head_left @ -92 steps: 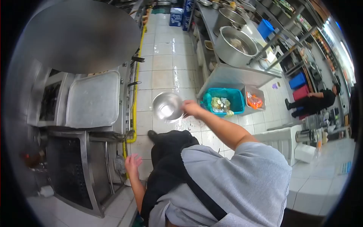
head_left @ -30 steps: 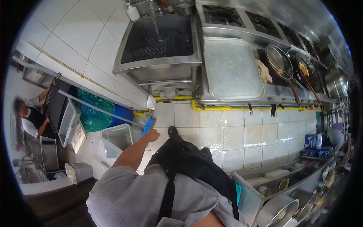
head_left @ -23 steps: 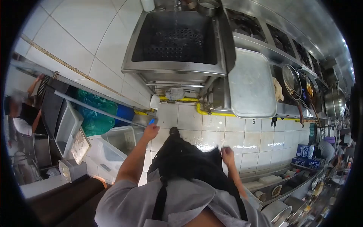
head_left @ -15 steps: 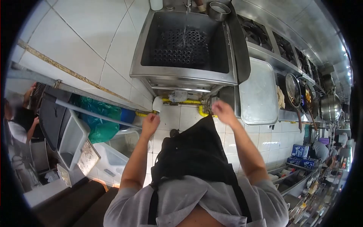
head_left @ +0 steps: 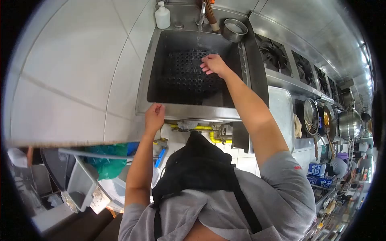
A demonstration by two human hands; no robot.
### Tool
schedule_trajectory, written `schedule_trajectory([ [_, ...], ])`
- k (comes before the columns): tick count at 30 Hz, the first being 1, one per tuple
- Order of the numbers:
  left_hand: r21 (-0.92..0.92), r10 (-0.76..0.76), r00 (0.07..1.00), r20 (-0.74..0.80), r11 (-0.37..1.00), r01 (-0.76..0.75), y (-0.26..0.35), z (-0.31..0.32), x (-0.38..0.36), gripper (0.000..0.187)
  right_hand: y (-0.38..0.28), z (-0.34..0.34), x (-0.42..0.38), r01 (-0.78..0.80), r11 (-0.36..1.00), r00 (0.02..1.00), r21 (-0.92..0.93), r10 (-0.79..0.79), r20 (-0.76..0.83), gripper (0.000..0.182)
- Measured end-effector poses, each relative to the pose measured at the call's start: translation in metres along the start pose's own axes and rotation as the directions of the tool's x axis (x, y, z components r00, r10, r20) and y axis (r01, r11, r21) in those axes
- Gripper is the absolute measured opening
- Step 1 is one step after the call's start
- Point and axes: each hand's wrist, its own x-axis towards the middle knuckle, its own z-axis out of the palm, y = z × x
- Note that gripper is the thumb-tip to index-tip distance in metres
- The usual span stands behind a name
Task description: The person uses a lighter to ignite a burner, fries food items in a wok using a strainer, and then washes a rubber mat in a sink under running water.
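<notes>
My right hand (head_left: 214,65) is over the metal sink (head_left: 157,72), beside the water running from the faucet (head_left: 202,17). Its fingers are curled together, and anything between them is too small to make out. At the sink's front edge, near the left corner, is my left hand (head_left: 155,116), with fingers bent and their grip hidden. A black perforated mat (head_left: 187,72) lies on the sink's bottom under the stream.
A white pump bottle (head_left: 162,17) and a metal bowl (head_left: 234,29) stand behind the sink. Right of it are a metal tray (head_left: 280,116), gas burners (head_left: 275,54) and pans. Green bags (head_left: 108,162) and bins are lower left.
My right hand has moved forward and up over the sink. My left hand has come up to the sink's front edge. The sink appears nearer, and the water still runs.
</notes>
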Motion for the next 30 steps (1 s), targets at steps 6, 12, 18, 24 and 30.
schedule_trajectory([
  [6, -0.074, -0.07, 0.997, 0.045, 0.995, 0.073, -0.005, 0.045, 0.074, 0.018, -0.01, -0.014, 0.147, -0.062, 0.978, 0.995, 0.199, 0.077, -0.07, 0.025],
  [12, 0.182, -0.043, 0.987, 0.158, 0.983, 0.013, -0.003, 0.075, 0.147, 0.022, -0.015, -0.033, 0.243, -0.026, 0.99, 0.995, 0.139, 0.039, -0.089, 0.019],
  [18, 0.416, -0.01, 0.937, 0.349, 0.898, -0.146, -0.053, 0.126, 0.229, 0.042, -0.033, -0.052, 0.268, 0.14, 0.971, 0.961, -0.196, -0.085, 0.265, 0.018],
  [24, 0.721, -0.396, 0.682, 0.615, 0.633, -0.282, -0.08, 0.162, 0.284, 0.066, -0.036, -0.053, 0.262, 0.146, 0.972, 0.952, -0.182, -0.088, 0.294, 0.024],
  [30, 0.56, -0.411, 0.42, 0.809, 0.755, -0.34, -0.091, 0.176, 0.301, 0.055, -0.045, -0.042, 0.245, -0.027, 0.997, 0.97, -0.066, 0.042, 0.241, 0.024],
])
